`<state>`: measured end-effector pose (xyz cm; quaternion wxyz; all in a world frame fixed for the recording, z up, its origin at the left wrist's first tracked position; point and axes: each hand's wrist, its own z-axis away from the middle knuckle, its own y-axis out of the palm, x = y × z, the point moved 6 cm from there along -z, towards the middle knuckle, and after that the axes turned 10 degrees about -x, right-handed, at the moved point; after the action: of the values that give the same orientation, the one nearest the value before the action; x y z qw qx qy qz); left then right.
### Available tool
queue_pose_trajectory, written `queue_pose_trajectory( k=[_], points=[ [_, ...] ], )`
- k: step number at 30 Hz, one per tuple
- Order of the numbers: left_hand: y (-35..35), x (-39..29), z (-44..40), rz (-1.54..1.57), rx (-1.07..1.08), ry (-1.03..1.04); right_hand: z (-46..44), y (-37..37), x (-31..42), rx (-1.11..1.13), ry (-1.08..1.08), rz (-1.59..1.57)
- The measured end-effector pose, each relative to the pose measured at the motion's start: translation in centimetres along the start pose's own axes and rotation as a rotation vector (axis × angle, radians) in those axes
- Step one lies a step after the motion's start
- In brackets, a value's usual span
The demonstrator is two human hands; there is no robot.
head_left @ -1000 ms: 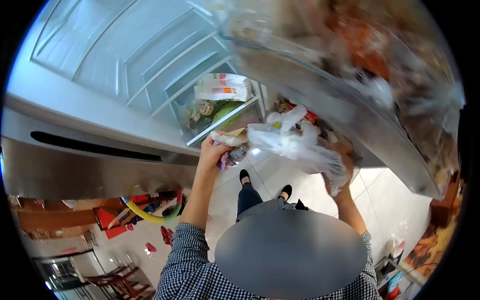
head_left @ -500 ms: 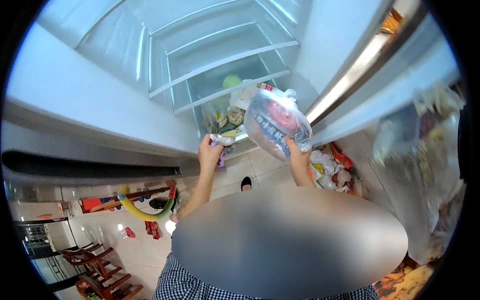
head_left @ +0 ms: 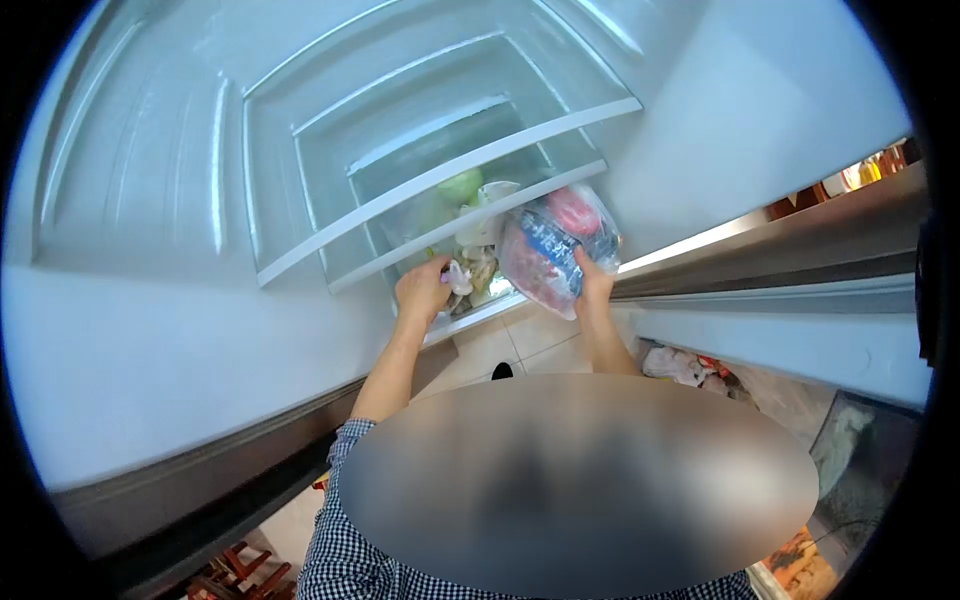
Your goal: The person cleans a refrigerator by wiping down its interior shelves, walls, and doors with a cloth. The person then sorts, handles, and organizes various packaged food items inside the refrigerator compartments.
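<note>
My left hand is closed around the gathered top of a small plastic bag, white with a purple bit, at the opening of the fridge's lowest level. What the small bag contains is hard to make out. In my right hand is a large clear plastic bag with blue-and-white print and something pinkish red inside. It hangs in front of the right side of the fridge, just below a shelf edge. Between and behind the two bags lie several other bagged items on the fridge bottom.
Glass shelves with pale front edges jut out above my hands. A round green item shows through them. An open fridge door stands at the right, with plastic bags beyond it. My dark shoe is on the tiles.
Both hands and their bags have come closer to the fridge's lower opening, the left one now at its edge. The view has moved nearer and turned, showing more of the fridge interior.
</note>
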<state>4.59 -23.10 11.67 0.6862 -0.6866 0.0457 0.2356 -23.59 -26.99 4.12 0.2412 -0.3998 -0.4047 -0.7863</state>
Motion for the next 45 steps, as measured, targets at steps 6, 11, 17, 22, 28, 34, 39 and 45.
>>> queue_pose_trajectory(
  k=[6,11,17,22,28,34,39,45],
  points=[
    [4.0,1.3,-1.2,0.011,0.054,-0.084,-1.6,0.5,-1.7,-0.097,-0.037,0.095],
    [5.5,2.6,-2.2,-0.064,0.000,-0.052,-2.1,2.6,-3.4,-0.129,-0.282,0.422],
    [5.9,3.7,-2.5,0.179,0.087,-0.120,-1.5,2.7,-2.7,-0.083,-0.386,0.776],
    [1.8,1.7,-0.1,0.466,0.041,-0.282,1.1,1.7,-0.6,-0.084,-0.380,0.697],
    [3.2,4.0,4.4,0.861,-0.139,-0.336,0.5,-2.8,-5.9,-0.086,-0.117,0.476],
    [3.6,3.5,9.2,1.088,-0.135,-0.449,2.1,-5.7,-4.5,-0.191,0.114,0.388],
    [4.8,4.5,11.0,1.181,-0.075,-0.561,5.2,-6.6,-1.0,-0.216,-0.002,0.401],
    [5.8,5.4,12.1,1.306,-0.028,-0.619,8.2,0.3,-3.7,0.126,-0.037,0.431]
  ],
)
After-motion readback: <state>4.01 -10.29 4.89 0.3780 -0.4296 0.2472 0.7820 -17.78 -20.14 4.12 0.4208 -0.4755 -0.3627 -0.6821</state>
